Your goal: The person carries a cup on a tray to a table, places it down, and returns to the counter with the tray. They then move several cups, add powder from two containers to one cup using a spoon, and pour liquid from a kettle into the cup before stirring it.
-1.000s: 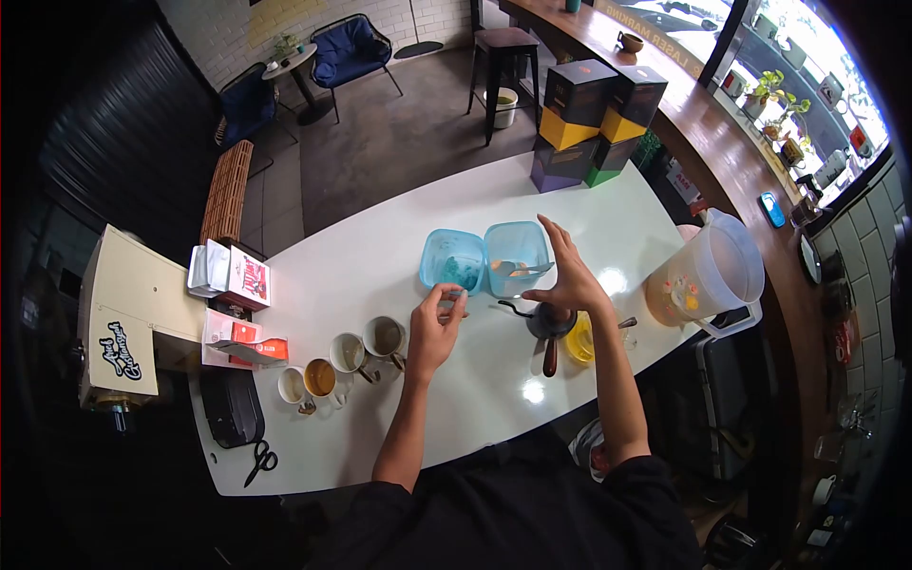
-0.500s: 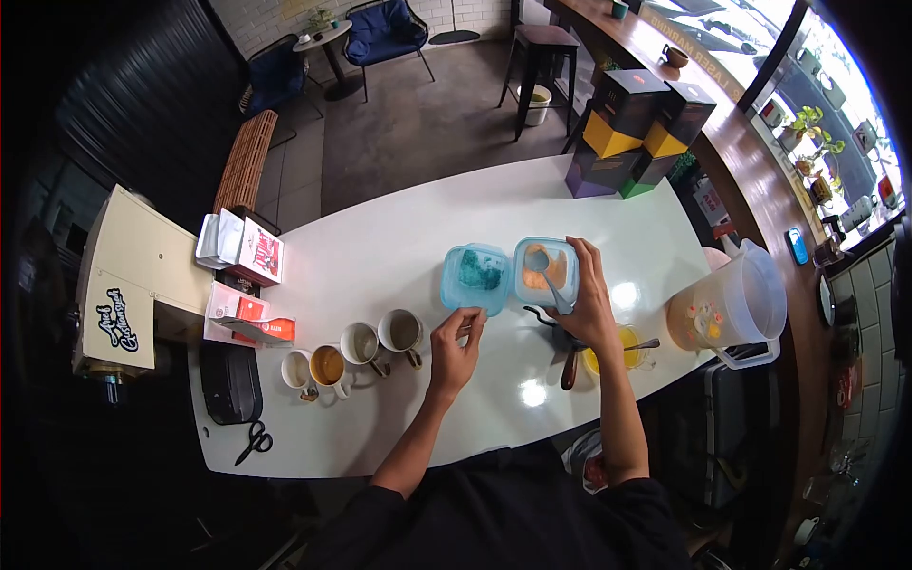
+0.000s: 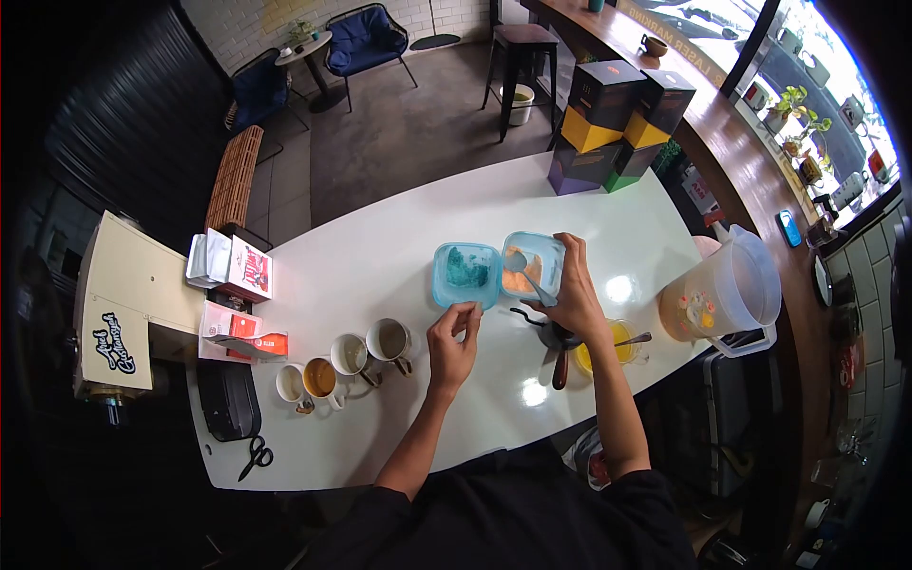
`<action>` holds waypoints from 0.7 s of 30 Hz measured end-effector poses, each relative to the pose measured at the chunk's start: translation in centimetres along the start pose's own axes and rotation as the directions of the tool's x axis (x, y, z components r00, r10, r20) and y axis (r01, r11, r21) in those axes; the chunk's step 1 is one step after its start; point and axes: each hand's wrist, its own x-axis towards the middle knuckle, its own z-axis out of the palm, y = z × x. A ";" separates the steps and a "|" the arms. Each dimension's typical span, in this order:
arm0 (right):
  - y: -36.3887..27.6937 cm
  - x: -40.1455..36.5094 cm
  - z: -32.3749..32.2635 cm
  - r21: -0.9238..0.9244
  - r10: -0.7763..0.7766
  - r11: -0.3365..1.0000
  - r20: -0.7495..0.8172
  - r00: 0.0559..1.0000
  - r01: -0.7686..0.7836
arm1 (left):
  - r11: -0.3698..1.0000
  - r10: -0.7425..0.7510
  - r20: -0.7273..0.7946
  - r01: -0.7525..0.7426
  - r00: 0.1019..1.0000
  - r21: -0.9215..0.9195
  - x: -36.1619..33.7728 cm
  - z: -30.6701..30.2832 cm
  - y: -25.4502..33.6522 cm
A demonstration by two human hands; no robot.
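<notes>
My left hand [image 3: 453, 342] pinches the near right corner of a blue square tub [image 3: 441, 275] with dark green stuff inside. Around the right side of a second blue tub [image 3: 510, 238], my right hand [image 3: 573, 293] is wrapped. That tub holds orange powder [image 3: 521, 275] and a grey spoon [image 3: 527, 271] leaning in it. The two tubs are side by side. Just below my right hand stand a yellow-filled glass [image 3: 617, 347] and a dark tool with a brown handle [image 3: 560, 369]. Several mugs [image 3: 350, 354] stand in a row left of my left hand.
On the white table [image 3: 380, 261] are a large clear pitcher [image 3: 717, 290] at right, stacked dark boxes [image 3: 608, 123] at the back, packets [image 3: 249, 269] at left and black scissors [image 3: 256, 457]. A cream machine [image 3: 119, 313] stands at far left.
The view has shifted slightly, moving most things a little left in the picture. Both hands keep their grip on the tubs, which remain side by side.
</notes>
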 end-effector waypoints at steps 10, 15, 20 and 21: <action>-0.2 0.1 -0.8 -0.064 0.057 0.996 -0.032 0.998 -0.059 | 1.000 0.002 -0.046 -0.001 0.999 0.009 0.7 -0.5 -0.1; 0.3 0.6 -0.5 -0.060 0.093 0.994 -0.027 0.995 -0.095 | 0.999 0.017 0.030 -0.018 0.999 0.039 2.3 -0.5 2.2; 1.0 1.4 -0.1 -0.052 0.147 0.988 -0.010 0.989 -0.147 | 0.999 0.028 0.144 -0.034 0.989 0.041 4.1 -0.3 2.8; 1.1 1.5 -0.1 -0.052 0.146 0.988 -0.010 0.989 -0.146 | 0.997 0.024 0.161 -0.036 0.987 0.067 4.5 -0.3 2.9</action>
